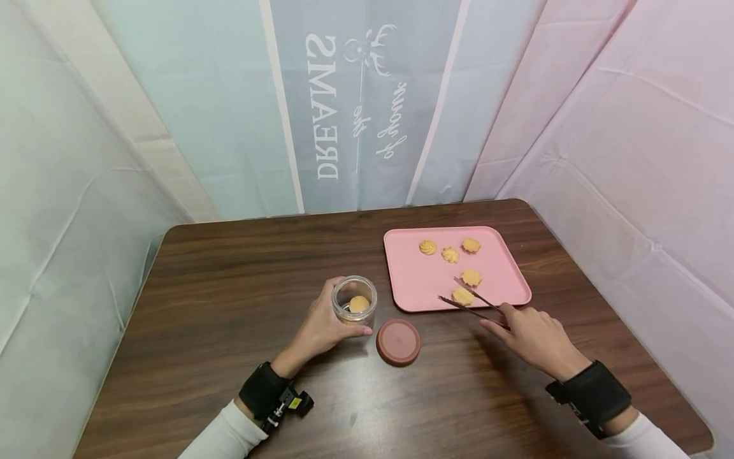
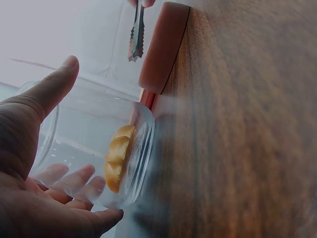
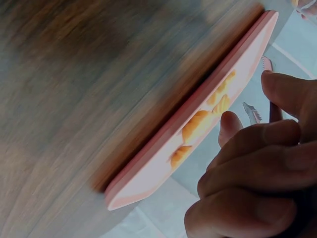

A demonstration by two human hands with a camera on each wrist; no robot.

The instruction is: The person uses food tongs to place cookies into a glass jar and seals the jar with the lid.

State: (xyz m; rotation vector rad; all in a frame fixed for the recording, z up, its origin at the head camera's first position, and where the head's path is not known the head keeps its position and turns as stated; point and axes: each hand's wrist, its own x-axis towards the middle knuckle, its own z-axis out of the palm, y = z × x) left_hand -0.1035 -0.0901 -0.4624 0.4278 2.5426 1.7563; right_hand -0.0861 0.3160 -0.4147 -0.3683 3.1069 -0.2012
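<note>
My left hand (image 1: 321, 328) grips a small clear glass jar (image 1: 355, 301) that stands on the wooden table; one yellow cookie (image 1: 359, 303) lies inside it, also seen through the glass as the cookie (image 2: 117, 156) in the left wrist view. My right hand (image 1: 530, 335) holds metal tongs (image 1: 473, 303) whose two open tips straddle a cookie (image 1: 462, 296) at the near edge of the pink tray (image 1: 413, 280). Several more cookies (image 1: 450, 254) lie on the tray. In the right wrist view the tong tips (image 3: 252, 113) hover beside the tray (image 3: 163, 163).
A round brown-red lid (image 1: 398, 342) lies flat on the table between the jar and my right hand. Fabric backdrop panels close in the table on the left, back and right. The table's right edge (image 1: 619, 319) runs near the tray.
</note>
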